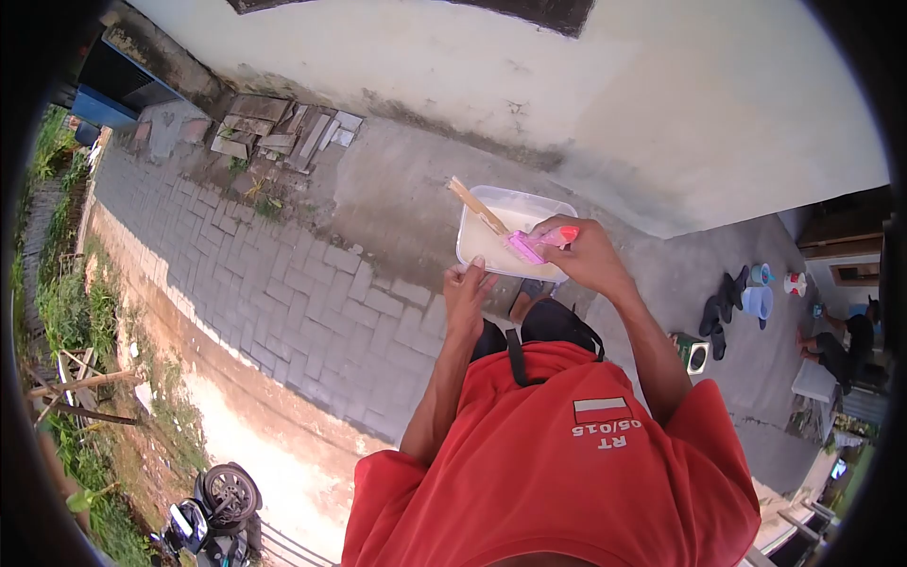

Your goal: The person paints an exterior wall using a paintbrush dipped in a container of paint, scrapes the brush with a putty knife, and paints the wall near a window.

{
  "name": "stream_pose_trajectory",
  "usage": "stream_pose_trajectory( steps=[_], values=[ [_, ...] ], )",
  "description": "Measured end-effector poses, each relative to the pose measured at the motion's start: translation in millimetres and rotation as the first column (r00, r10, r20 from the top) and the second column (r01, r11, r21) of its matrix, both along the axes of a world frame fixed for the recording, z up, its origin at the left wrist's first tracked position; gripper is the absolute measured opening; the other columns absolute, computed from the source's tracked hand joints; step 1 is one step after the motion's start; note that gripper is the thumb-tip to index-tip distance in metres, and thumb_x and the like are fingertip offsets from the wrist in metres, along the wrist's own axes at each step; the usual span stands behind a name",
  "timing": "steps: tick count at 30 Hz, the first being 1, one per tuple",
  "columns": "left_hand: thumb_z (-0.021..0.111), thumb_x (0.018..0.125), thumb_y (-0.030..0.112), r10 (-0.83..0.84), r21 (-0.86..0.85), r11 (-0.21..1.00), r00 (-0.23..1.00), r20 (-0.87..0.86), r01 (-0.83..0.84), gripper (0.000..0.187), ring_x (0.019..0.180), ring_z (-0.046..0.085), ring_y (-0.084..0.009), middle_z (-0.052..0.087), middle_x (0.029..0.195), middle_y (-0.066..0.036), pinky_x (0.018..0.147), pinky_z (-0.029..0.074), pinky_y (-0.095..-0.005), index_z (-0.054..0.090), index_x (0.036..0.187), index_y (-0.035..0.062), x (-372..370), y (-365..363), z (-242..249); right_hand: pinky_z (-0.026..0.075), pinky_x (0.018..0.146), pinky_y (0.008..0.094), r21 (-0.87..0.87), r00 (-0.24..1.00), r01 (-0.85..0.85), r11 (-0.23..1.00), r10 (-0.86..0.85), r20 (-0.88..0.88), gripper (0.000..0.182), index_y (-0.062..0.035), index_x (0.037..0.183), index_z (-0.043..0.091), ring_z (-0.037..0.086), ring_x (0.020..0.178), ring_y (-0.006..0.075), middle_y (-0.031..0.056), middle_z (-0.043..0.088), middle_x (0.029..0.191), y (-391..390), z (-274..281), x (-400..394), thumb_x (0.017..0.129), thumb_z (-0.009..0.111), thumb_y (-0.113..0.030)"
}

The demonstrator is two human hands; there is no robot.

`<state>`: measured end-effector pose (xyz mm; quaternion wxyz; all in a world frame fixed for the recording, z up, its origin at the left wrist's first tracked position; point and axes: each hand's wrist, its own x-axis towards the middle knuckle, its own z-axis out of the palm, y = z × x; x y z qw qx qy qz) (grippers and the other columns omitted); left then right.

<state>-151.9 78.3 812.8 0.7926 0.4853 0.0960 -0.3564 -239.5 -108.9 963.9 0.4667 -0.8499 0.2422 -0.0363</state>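
A clear plastic tub [465,234] of whitish liquid is held out in front of my body, above the ground. My left hand [466,295] grips its near left corner, thumb over the rim and fingers at the outer side. In my right hand [588,255] is a pink brush [525,247] with a red-orange end showing past the fingers, tilted over the tub. Its bristles cannot be made out clearly. A wooden stick [479,206] leans in the tub, its upper end sticking out over the far left rim, its lower end beside the brush.
A cream wall [453,76] runs along the far side, with broken boards [283,132] at its foot. Grey paving [283,283] lies left. To the right are dark boots [727,295], a blue bucket [758,302], a green-and-white can [694,354] and a seated person [841,345]. A motorcycle [213,510] stands lower left.
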Motion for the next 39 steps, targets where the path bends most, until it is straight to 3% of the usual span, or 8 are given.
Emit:
stream_pose_trajectory(
  steps=[6, 16, 22, 25, 27, 31, 33, 39],
  values=[
    [0.074, 0.093, 0.022, -0.016, -0.022, 1.0, 1.0, -0.027, 0.015, 0.038, 0.101, 0.062, -0.0175, 0.057, 0.106, -0.009, 0.092, 0.057, -0.0405, 0.043, 0.109, 0.0048, -1, -2, 5, 0.054, 0.082, 0.0392, -0.281, 0.979, -0.186, 0.941, 0.203, 0.031, 0.025, -0.0065, 0.104, 0.075, 0.069, 0.089, 0.0321, 0.0128, 0.073, 0.103, 18, -34, 26, 0.082, 0.067, -0.015],
    [0.071, 0.095, 0.028, -0.006, -0.006, 1.0, 1.0, -0.011, 0.005, 0.041, 0.105, 0.063, -0.0219, 0.06, 0.111, -0.013, 0.099, 0.054, -0.0437, 0.042, 0.11, 0.0041, 0, -2, -11, 0.053, 0.08, 0.0449, -0.229, 0.981, -0.195, 0.954, 0.19, -0.046, 0.026, -0.009, 0.105, 0.075, 0.068, 0.088, 0.0381, 0.0164, 0.072, 0.097, 11, -26, 27, 0.083, 0.065, -0.019],
    [0.074, 0.093, 0.021, 0.029, 0.004, 1.0, 0.998, -0.062, -0.029, 0.036, 0.096, 0.062, -0.0169, 0.056, 0.103, -0.008, 0.093, 0.058, -0.0402, 0.043, 0.104, 0.0058, 8, -10, 3, 0.054, 0.069, 0.038, -0.077, 0.999, -0.033, 0.996, 0.03, -0.038, 0.028, -0.0045, 0.105, 0.075, 0.07, 0.073, 0.0328, 0.0178, 0.073, 0.085, -6, -19, 25, 0.082, 0.07, -0.02],
    [0.075, 0.092, 0.022, 0.051, 0.007, 0.999, 0.996, -0.072, -0.05, 0.037, 0.097, 0.062, -0.0178, 0.056, 0.102, -0.008, 0.092, 0.058, -0.0398, 0.043, 0.104, 0.006, 17, -12, 4, 0.054, 0.062, 0.0324, 0.202, 0.985, 0.171, 0.964, -0.174, -0.004, 0.025, 0.0008, 0.104, 0.073, 0.07, 0.07, 0.0229, 0.0124, 0.074, 0.083, -16, -19, 14, 0.085, 0.071, -0.016],
    [0.075, 0.092, 0.023, 0.067, 0.04, 0.997, 0.994, -0.08, -0.064, 0.038, 0.097, 0.062, -0.0184, 0.056, 0.102, -0.008, 0.092, 0.058, -0.0398, 0.043, 0.102, 0.0064, 23, -12, 6, 0.053, 0.058, 0.0301, 0.633, 0.891, 0.278, 0.722, -0.441, 0.111, 0.022, 0.0023, 0.106, 0.069, 0.07, 0.07, 0.0169, 0.0085, 0.072, 0.084, -21, -31, 9, 0.088, 0.069, -0.01],
    [0.076, 0.092, 0.025, 0.045, 0.032, 0.999, 0.998, -0.044, -0.043, 0.039, 0.097, 0.062, -0.0189, 0.056, 0.102, -0.008, 0.092, 0.059, -0.04, 0.043, 0.1, 0.007, 37, -12, 3, 0.053, 0.058, 0.0306, 0.786, 0.771, 0.37, 0.495, -0.636, 0.038, 0.02, -0.0001, 0.106, 0.066, 0.069, 0.071, 0.017, 0.0084, 0.071, 0.084, -24, -44, 1, 0.09, 0.067, -0.012],
    [0.076, 0.092, 0.025, 0.026, 0.012, 1.0, 0.998, -0.057, -0.025, 0.038, 0.097, 0.062, -0.0191, 0.056, 0.101, -0.008, 0.09, 0.059, -0.0394, 0.043, 0.099, 0.0079, 46, -14, -2, 0.053, 0.06, 0.0302, 0.917, 0.733, 0.295, 0.267, -0.68, -0.037, 0.018, -0.0028, 0.104, 0.066, 0.068, 0.074, 0.0169, 0.0065, 0.069, 0.084, -30, -57, -2, 0.091, 0.067, -0.015],
    [0.074, 0.093, 0.024, 0.044, 0.052, 0.998, 0.998, -0.049, -0.041, 0.037, 0.1, 0.064, -0.0217, 0.06, 0.106, -0.013, 0.089, 0.059, -0.0401, 0.041, 0.101, 0.0081, 57, -21, 13, 0.055, 0.066, 0.0311, 0.999, 0.721, 0.029, -0.046, -0.69, -0.052, 0.019, -0.005, 0.106, 0.066, 0.067, 0.08, 0.0173, 0.0046, 0.069, 0.091, -30, -73, -10, 0.095, 0.064, -0.02]
  ],
)
